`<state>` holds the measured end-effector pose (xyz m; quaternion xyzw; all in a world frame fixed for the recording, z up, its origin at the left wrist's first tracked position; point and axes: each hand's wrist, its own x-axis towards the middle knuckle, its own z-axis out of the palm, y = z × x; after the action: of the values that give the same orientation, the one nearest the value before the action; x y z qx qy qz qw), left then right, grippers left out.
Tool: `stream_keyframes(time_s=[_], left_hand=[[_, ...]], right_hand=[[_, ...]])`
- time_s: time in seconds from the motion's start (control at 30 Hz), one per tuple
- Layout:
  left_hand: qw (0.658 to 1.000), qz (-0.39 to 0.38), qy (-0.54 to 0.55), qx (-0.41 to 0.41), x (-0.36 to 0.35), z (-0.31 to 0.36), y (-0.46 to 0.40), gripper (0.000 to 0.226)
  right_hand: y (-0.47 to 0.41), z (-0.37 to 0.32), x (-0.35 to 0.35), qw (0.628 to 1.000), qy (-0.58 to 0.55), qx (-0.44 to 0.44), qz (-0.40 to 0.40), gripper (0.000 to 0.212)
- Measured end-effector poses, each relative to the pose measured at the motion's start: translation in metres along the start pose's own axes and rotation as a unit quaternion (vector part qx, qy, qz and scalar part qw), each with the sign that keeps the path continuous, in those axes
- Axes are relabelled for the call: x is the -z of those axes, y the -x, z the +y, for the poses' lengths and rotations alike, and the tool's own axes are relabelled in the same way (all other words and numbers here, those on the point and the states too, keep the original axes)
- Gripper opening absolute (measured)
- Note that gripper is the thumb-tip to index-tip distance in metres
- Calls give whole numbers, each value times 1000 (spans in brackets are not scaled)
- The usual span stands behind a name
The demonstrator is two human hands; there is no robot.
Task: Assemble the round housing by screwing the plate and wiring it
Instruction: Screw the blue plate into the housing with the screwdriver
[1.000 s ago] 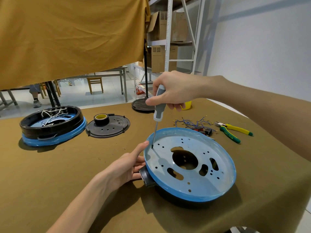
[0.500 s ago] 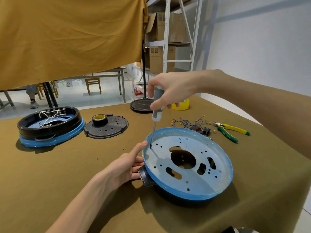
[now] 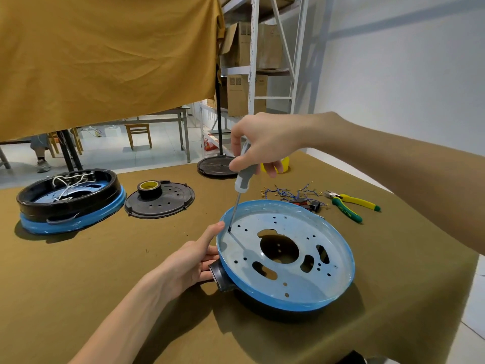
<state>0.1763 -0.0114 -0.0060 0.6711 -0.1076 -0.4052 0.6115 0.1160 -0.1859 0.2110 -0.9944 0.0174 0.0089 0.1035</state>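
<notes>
Head view: your right hand (image 3: pixel 265 143) gripped the grey-handled screwdriver (image 3: pixel 242 176), tip in the perforated plate (image 3: pixel 283 274) near its left edge, your left hand (image 3: pixel 189 264) gripped the blue-rimmed round housing (image 3: pixel 294 306) on the olive-covered table (image 3: pixel 78 271), wire bundle (image 3: pixel 291 193) and pliers (image 3: pixel 349 203) behind it.

Bright, sharp; perhaps slight edge warping.

Mustard curtain (image 3: pixel 105 61) hangs left; metal shelving (image 3: pixel 262 74) holds cardboard boxes (image 3: pixel 246 93); white wall (image 3: pixel 393 61) right.
</notes>
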Motion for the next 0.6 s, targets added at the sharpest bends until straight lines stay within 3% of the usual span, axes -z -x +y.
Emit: stream_keyframes(time_s=[0.23,0.47,0.6], left_hand=[[1000,4,2,1,-1,0,0,93],[1000,9,-1,0,-1,0,-2,96],[1000,7,0,-3,0,-1,-3,95]], right_hand=[[-2,-2,3,999,-17,-2,-49,29],[-1,-3,0,1000,6,-1,-24,32],[-2,-6,5,998,-1,-4,-59,30]])
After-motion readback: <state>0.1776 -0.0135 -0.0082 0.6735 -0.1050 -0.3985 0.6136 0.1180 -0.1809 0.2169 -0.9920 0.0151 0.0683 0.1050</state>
